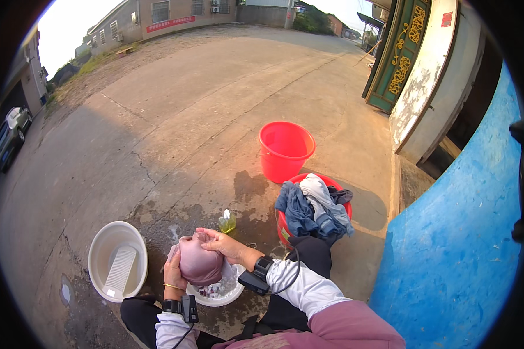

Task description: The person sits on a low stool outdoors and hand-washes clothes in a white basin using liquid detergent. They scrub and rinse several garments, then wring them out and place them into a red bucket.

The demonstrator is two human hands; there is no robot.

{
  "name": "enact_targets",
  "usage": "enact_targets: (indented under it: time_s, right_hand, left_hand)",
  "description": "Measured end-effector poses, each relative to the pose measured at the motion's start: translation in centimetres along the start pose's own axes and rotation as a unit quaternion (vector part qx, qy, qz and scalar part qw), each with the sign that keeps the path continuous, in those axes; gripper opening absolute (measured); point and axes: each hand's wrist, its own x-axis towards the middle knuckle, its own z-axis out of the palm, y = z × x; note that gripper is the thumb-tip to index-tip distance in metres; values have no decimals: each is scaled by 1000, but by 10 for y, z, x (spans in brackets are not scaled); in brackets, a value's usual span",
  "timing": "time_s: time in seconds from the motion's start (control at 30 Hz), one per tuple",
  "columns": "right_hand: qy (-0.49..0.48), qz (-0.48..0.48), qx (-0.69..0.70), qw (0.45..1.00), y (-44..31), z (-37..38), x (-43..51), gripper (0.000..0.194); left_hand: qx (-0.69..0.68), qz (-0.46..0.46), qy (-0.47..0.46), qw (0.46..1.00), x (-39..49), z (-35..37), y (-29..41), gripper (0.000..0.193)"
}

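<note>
A bunched pink cloth [198, 261] is held up between both hands. My left hand [174, 272] grips its left side, and my right hand [227, 246] pinches its upper right part with thumb and fingers. Below the cloth stands a white basin [227, 299] with suds and some dark red bits or fabric in it, partly hidden by the cloth and my right forearm. A larger white basin [97, 257] on the left holds a white ribbed washboard [120, 270]. Beyond my right hand, a clear bottle of yellow-green liquid [227, 223] stands on the wet concrete.
An upright red bucket [284, 163] stands ahead. Nearer, a second red bucket [347, 211] is heaped with blue, white and dark clothes [316, 209]. A blue wall [458, 218] curves along the right. A green gate [397, 56] and a parked car [12, 135] are farther off.
</note>
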Motion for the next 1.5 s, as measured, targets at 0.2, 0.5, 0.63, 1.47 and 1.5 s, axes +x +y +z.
enact_targets:
  time_s: [0.2, 0.5, 0.63, 1.47, 1.5]
  right_hand:
    - [-11, -255, -287, 923, 1, 48, -11, 42]
    - [168, -210, -458, 847, 28, 66, 6, 29]
    - [188, -177, -491, 832, 33, 69, 9, 30]
    - [272, 143, -364, 880, 216, -123, -9, 27]
    - [273, 149, -392, 866, 215, -122, -3, 26]
  left_hand:
    - [-222, -124, -95, 963, 7, -17, -31, 58]
    - [-240, -45, -90, 966, 27, -22, -81, 28]
    - [-101, 1, -149, 984, 20, -10, -55, 28]
    - [69, -352, 144, 922, 11, -138, -221, 51]
    - [146, -351, 170, 909, 14, -135, -222, 55]
